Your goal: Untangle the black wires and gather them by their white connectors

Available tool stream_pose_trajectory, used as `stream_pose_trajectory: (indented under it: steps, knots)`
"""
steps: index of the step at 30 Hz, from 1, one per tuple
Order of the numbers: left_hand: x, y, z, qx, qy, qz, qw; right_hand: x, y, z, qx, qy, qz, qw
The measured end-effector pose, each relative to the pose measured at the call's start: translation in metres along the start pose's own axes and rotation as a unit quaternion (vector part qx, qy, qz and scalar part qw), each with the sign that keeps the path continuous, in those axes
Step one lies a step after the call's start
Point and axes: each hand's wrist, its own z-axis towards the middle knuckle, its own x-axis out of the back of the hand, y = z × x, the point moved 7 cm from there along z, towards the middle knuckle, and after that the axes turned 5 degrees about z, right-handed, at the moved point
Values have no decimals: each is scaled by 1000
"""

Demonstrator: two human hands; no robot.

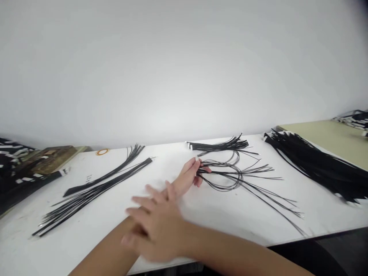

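Note:
My left hand [189, 174] is closed around the end of a looped bundle of thin black wires [240, 174], with a small white piece showing at the fingertips. The loose wire ends fan out to the right over the white table [215, 218]. Crossing over my left forearm, my right hand [156, 224] is blurred, its fingers spread and nothing visible in it. Just beyond the held bundle lies another black wire bundle [220, 145] with white ends.
Two black wire bundles, one upper [106, 174] and one lower [94, 197], lie on the left. An orange ring [102, 151] rests near the back edge. A large black wire pile [316, 165] lies at right; more dark wires [25, 188] are at far left.

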Motion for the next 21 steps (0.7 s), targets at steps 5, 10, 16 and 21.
stream_pose_trajectory:
  steps: [5,10,16,21]
  knots:
    - [11,4,10,-9,-18,-40,999,17,-26,-40,68,-174,250,950]
    - [12,4,10,6,-36,-103,994,158,43,-88,101,216,333,912]
    - [8,6,10,27,-42,-122,991,198,169,-129,-216,535,344,740]
    - [-3,3,8,45,-69,-116,990,162,156,-96,-284,311,93,902]
